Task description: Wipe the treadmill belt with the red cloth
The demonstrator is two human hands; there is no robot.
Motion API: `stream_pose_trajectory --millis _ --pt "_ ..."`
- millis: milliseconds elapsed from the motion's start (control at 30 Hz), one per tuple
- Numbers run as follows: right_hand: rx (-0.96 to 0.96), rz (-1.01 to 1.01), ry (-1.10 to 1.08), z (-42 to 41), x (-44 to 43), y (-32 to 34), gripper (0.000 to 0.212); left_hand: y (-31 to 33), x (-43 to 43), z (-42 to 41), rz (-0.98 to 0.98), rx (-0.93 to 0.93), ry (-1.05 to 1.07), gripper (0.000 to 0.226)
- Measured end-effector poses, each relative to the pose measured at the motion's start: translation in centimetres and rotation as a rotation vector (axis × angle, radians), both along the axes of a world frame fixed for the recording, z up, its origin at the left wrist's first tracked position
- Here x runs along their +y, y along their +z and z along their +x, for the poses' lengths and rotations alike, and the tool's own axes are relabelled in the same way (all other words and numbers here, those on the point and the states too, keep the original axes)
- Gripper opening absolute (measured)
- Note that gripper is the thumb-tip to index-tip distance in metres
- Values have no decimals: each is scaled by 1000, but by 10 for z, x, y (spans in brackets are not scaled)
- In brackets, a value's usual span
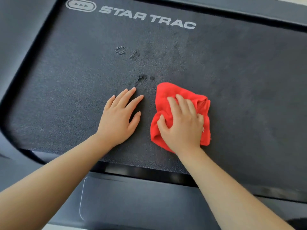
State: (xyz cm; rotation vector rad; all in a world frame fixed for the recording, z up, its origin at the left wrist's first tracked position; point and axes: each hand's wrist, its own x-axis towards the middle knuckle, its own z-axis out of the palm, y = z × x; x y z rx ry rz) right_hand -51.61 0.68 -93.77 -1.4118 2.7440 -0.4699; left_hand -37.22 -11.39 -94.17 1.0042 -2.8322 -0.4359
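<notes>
The dark textured treadmill belt (74, 77) fills most of the view, with white "STAR TRAC" lettering at the top. A bunched red cloth (166, 95) lies on the belt right of centre. My right hand (181, 122) lies on top of the cloth with its fingers curled into the fabric, gripping it against the belt. My left hand (119, 117) rests flat on the bare belt just left of the cloth, fingers straight and spread. Dark smudges (142, 78) mark the belt just beyond my left fingertips, and more smudges (120, 50) sit farther up.
A black side rail (21, 39) borders the belt on the left and another rail (249, 12) runs along the top right. A dark rear end cap (132, 201) lies below the belt's near edge, under my forearms.
</notes>
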Motion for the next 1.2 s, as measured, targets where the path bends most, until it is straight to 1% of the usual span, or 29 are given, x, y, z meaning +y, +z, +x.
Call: stream_pose_trajectory --millis 100,200,333,433,500,733,833,1033,1200 --pt "6 -1 -8 30 33 0 53 2 -1 1 12 -15 -13 57" --pt "31 -6 -35 43 38 -1 52 2 -6 7 15 -63 -64 56" --pt "26 1 -25 36 3 1 52 3 -13 25 -11 -105 -103 57" --pt "-21 -10 -33 36 -46 4 53 4 -26 39 -21 -109 -50 64" --pt "-21 -24 -38 39 -63 3 53 4 -36 48 -31 -100 -12 63" --pt "46 -52 70 76 -22 -6 53 0 -37 54 -30 -76 45 59" --pt "48 -46 52 68 -38 -6 54 -2 -40 54 -40 -65 48 58" --pt "-16 -35 12 40 -102 -2 55 -2 -39 54 -36 -51 48 57" --pt "5 -67 58 43 -90 -4 53 -4 -40 56 -40 -51 38 57"
